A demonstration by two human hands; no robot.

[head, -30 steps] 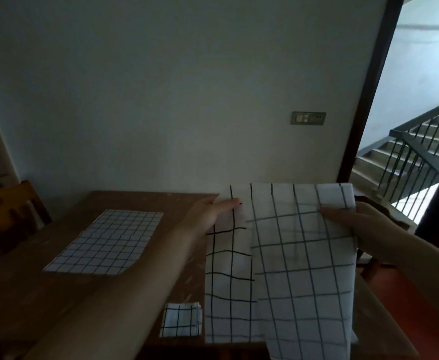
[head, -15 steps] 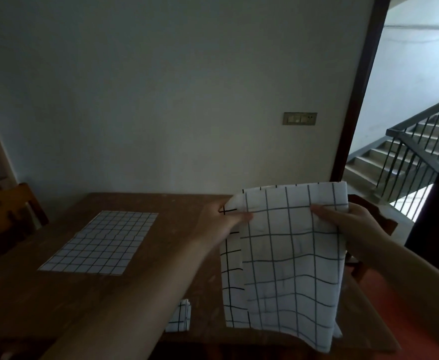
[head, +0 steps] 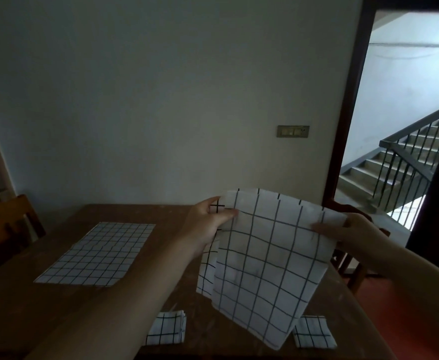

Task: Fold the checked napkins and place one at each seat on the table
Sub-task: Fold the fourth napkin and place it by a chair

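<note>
Both hands, left hand (head: 211, 221) and right hand (head: 347, 232), pinch one hanging napkin (head: 267, 266); two folded napkins (head: 167, 330) and one flat cloth (head: 97, 253) lie below.

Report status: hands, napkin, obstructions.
Left hand and right hand pinch held napkin by top corners, above table. Two folded napkins beneath. Nothing obstructing.

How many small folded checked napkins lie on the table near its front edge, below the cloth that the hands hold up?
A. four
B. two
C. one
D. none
B: one folded napkin lies below the left forearm and a second folded napkin lies to the right of the hanging cloth, both flat on the table.
</note>
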